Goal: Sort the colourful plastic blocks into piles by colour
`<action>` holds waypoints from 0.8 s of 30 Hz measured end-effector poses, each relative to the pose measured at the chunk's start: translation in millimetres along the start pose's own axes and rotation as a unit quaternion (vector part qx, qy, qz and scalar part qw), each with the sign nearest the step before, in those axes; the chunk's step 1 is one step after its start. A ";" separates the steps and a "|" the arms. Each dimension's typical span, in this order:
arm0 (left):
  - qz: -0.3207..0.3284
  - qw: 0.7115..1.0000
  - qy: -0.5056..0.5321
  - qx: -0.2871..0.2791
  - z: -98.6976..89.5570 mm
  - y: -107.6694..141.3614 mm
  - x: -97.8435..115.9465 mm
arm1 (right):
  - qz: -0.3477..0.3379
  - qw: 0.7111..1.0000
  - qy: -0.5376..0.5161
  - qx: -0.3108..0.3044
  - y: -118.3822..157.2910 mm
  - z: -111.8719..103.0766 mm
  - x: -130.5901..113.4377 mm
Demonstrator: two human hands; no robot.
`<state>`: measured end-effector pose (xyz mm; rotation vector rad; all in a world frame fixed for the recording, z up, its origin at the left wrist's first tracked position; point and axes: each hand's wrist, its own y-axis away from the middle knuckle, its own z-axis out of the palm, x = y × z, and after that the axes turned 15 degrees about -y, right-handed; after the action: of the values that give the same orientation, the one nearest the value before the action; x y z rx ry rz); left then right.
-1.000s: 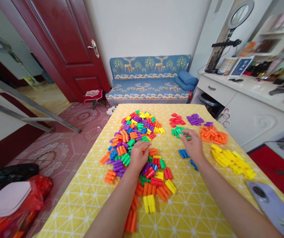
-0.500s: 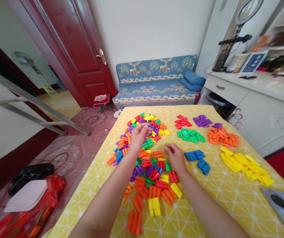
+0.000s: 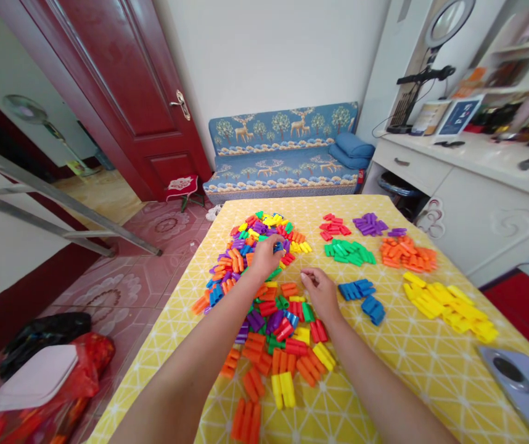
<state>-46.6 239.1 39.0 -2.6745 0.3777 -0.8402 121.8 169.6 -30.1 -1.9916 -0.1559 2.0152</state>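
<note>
My left hand point(image 3: 267, 258) reaches over the mixed pile of coloured plastic tube pieces point(image 3: 234, 260). Its fingers are closed on a blue plastic tube piece point(image 3: 278, 246). To the right of the pile, my right hand point(image 3: 322, 291) hovers just above the cloth with fingertips drawn together, and no piece shows in them. Beside it lie blue pieces point(image 3: 357, 289). Farther off are separate groups of green pieces point(image 3: 350, 251), red pieces point(image 3: 335, 227), purple pieces point(image 3: 370, 224), orange pieces point(image 3: 407, 254) and yellow pieces point(image 3: 449, 306).
A yellow patterned cloth point(image 3: 366, 388) covers the table. At its right front edge lies a pale phone-like object point(image 3: 518, 385). A blue sofa point(image 3: 283, 157) stands behind, a white cabinet point(image 3: 481, 209) to the right, and a metal ladder point(image 3: 61, 213) to the left.
My left hand has come slightly lower over the pile, and a blue piece now shows between its fingers. The right hand keeps nearly the same place. The whole view has shifted a little.
</note>
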 end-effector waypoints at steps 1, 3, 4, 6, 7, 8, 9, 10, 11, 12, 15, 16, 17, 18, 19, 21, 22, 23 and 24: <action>-0.025 0.998 0.056 0.006 2.1 8.3 4.7 | 0.001 1.000 -0.008 -0.003 0.4 1.1 -0.7; -0.053 0.987 0.149 -0.018 7.7 27.7 12.0 | -0.010 1.000 -0.023 -0.019 1.5 2.9 -2.7; -0.055 0.983 0.174 -0.034 10.9 37.5 14.2 | -0.024 0.999 -0.025 -0.034 2.1 3.5 -4.1; -0.055 0.978 0.198 -0.044 16.6 54.2 16.0 | -0.059 0.995 -0.015 -0.076 3.3 4.1 -7.3; -0.056 0.977 0.201 -0.039 18.8 60.2 16.0 | -0.075 0.993 -0.005 -0.096 3.8 4.2 -8.9; -0.060 0.977 0.201 -0.030 20.4 64.6 15.9 | -0.090 0.990 0.004 -0.111 4.1 4.4 -10.1; -0.065 0.977 0.200 -0.020 21.5 67.3 15.7 | -0.103 0.987 0.012 -0.120 4.3 4.6 -11.0; -0.072 0.977 0.200 -0.013 22.1 68.8 15.7 | -0.113 0.986 0.018 -0.125 4.5 4.9 -11.3; -0.079 0.977 0.200 -0.007 22.4 69.3 16.0 | -0.121 0.984 0.023 -0.125 4.5 5.3 -11.3; -0.084 0.976 0.201 -0.002 22.5 69.2 16.5 | -0.128 0.984 0.027 -0.124 4.4 5.7 -10.8; -0.081 0.977 0.196 0.006 22.8 68.5 18.3 | -0.137 0.983 0.036 -0.120 4.2 6.5 -9.1; -0.077 0.979 0.190 0.007 23.0 68.6 18.8 | -0.137 0.983 0.040 -0.117 4.2 6.6 -8.8; -0.073 0.980 0.185 0.007 23.2 68.9 19.1 | -0.135 0.983 0.045 -0.113 4.4 6.5 -8.7; -0.070 0.981 0.181 0.007 23.4 69.3 19.3 | -0.132 0.984 0.052 -0.111 4.8 6.5 -8.9; -0.069 0.981 0.180 0.005 23.5 69.8 19.4 | -0.130 0.984 0.061 -0.109 5.4 6.6 -9.3; -0.072 0.979 0.189 -0.006 23.0 70.7 19.3 | -0.128 0.983 0.082 -0.105 7.3 7.4 -10.4; -0.073 0.977 0.199 -0.014 22.4 71.0 19.2 | -0.127 0.982 0.093 -0.102 8.6 8.0 -11.1; -0.074 0.975 0.208 -0.020 21.7 71.2 19.1 | -0.126 0.982 0.104 -0.097 9.9 8.5 -12.0; -0.073 0.974 0.214 -0.023 20.9 71.3 19.0 | -0.127 0.981 0.114 -0.092 10.9 8.5 -13.3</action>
<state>-30.2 171.7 6.1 -2.5705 0.3006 -1.4751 111.7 156.7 -20.2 -2.1698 -0.5315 1.6533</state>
